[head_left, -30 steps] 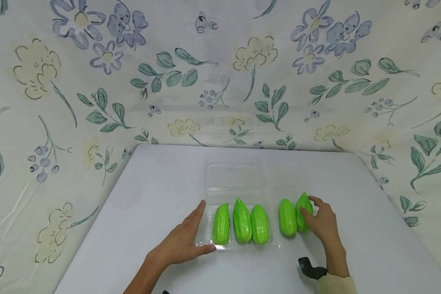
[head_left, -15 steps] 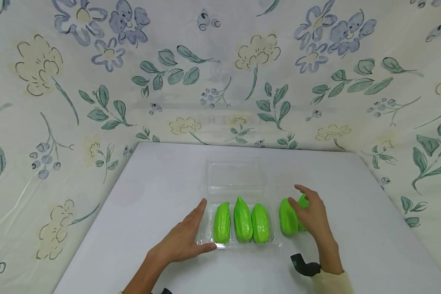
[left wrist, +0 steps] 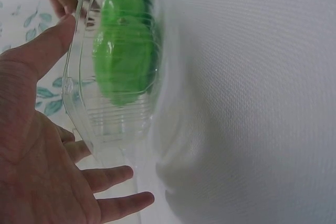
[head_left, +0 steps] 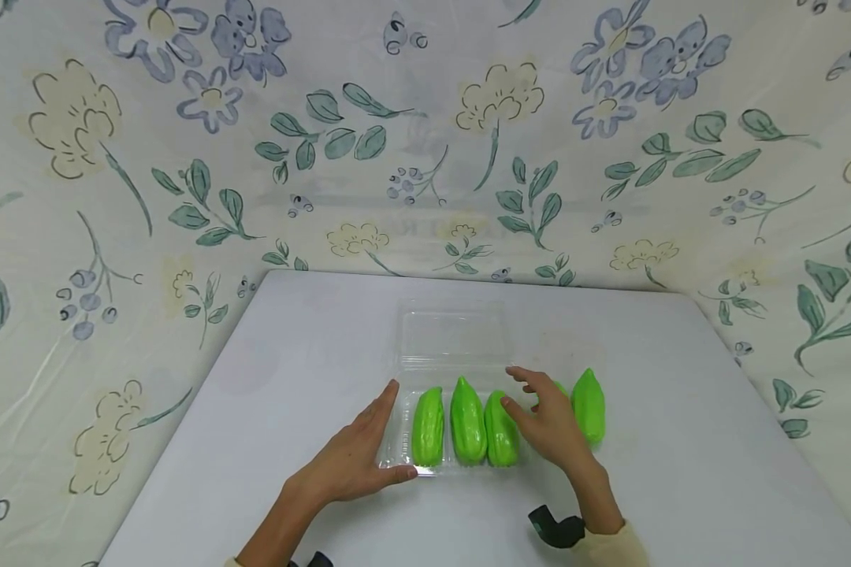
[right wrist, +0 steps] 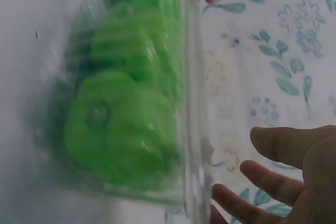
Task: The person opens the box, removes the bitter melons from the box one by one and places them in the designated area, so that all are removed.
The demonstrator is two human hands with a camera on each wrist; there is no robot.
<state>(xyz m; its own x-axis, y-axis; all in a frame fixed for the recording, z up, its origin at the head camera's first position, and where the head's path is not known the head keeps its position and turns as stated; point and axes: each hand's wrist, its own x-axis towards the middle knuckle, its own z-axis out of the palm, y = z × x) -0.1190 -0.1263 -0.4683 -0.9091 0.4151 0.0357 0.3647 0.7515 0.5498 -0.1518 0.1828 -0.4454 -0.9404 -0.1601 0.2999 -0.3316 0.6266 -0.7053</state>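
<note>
A clear plastic clamshell box point(head_left: 454, 335) lies with its lid folded back. In its base sit a left point(head_left: 428, 427), a middle point(head_left: 468, 425) and a right green ridged vegetable point(head_left: 499, 442), long and glossy. My left hand point(head_left: 347, 465) is spread at the box's left side, thumb along the front rim; in the left wrist view its thumb point(left wrist: 52, 45) meets the rim. Over the box's right edge hovers my right hand point(head_left: 556, 425), holding nothing, fingers loosely bent. It mostly hides one loose vegetable point(head_left: 561, 387); another loose vegetable point(head_left: 589, 407) lies right of it.
A white table point(head_left: 312, 346) carries everything. Behind and beside it hangs a flower-printed sheet point(head_left: 425, 181). A black curved device point(head_left: 556, 528) is at my right wrist, and part of another point(head_left: 319, 560) shows near the left forearm.
My right hand has let go of the far-right loose vegetable and moved left, across the other loose one, to the box's right edge. The left hand stays by the box.
</note>
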